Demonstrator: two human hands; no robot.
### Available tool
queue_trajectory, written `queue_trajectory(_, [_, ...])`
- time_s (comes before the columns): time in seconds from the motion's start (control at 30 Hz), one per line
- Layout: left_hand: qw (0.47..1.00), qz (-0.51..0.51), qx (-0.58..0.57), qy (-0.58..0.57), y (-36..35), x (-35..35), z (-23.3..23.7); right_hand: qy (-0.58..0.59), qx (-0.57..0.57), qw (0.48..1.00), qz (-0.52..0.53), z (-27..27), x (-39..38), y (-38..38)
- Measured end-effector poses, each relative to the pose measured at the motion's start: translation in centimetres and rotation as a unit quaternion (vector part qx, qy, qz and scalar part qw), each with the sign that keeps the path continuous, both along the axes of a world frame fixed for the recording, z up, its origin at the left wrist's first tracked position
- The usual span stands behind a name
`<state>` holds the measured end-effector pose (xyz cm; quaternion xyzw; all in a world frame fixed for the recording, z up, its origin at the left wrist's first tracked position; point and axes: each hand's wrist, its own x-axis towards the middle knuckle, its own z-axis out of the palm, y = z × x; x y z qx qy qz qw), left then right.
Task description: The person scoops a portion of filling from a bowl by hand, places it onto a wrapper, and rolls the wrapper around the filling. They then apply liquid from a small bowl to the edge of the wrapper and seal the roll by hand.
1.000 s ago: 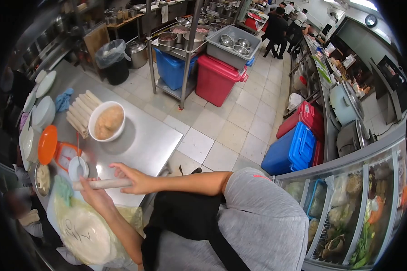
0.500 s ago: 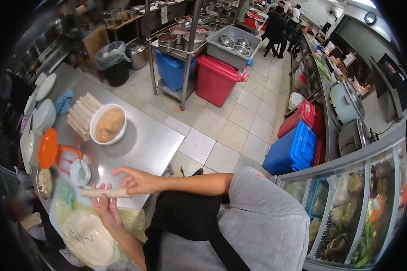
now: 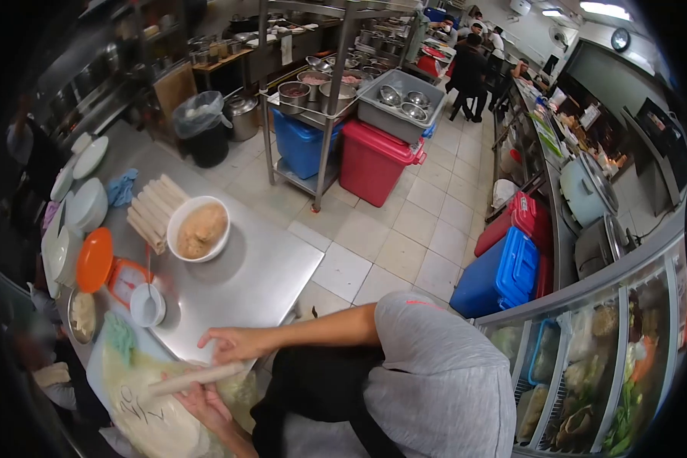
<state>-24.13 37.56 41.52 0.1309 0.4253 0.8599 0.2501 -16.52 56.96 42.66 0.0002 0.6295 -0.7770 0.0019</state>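
Pale slim cylindrical roll [image 3: 195, 379] — above the yellowish plastic bag [image 3: 156, 420].
Left hand [image 3: 208, 406] palm up, fingers holding the roll from below; right hand [image 3: 237, 345] at its 1 o'clock, fingers half-curled — grip, cannot tell. Large white round bowl [image 3: 176, 233] of orange-tinted paste at 12 o'clock.

So the right arm [image 3: 320, 331] is stretched across, right hand [image 3: 235, 345] loosely bent with one finger [image 3: 212, 333] poking out, left hand [image 3: 206, 404] cupped palm-up close by.
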Motion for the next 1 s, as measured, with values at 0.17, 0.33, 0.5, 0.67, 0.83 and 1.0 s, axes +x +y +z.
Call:
queue_trajectory(0.17, [0.989,0.118,-0.055,0.076,-2.0,0.5,2.2,0.167,0.557,0.798,-0.157,-1.5,-9.4,2.9])
queue_trajectory(0.33, [0.981,0.154,-0.076,0.088,-5.7,0.7,2.3,0.146,0.715,0.664,-0.16,-6.2,-15.1,2.8])
queue_trajectory(0.5, [0.975,0.188,-0.067,0.098,-8.8,1.6,1.4,0.12,0.729,0.663,-0.121,-6.4,-14.9,2.3])
queue_trajectory(0.67, [0.973,0.196,-0.063,0.101,-10.4,0.9,0.6,0.203,0.675,0.671,-0.231,-7.0,-16.2,2.1])
queue_trajectory(0.83, [0.973,0.209,-0.023,0.093,-10.5,2.0,1.2,0.121,0.636,0.731,-0.215,-8.9,-20.1,2.9])
queue_trajectory(1.0, [0.977,0.205,-0.055,0.004,-8.9,2.0,3.5,0.14,0.763,0.624,-0.095,-5.7,-19.4,3.9])
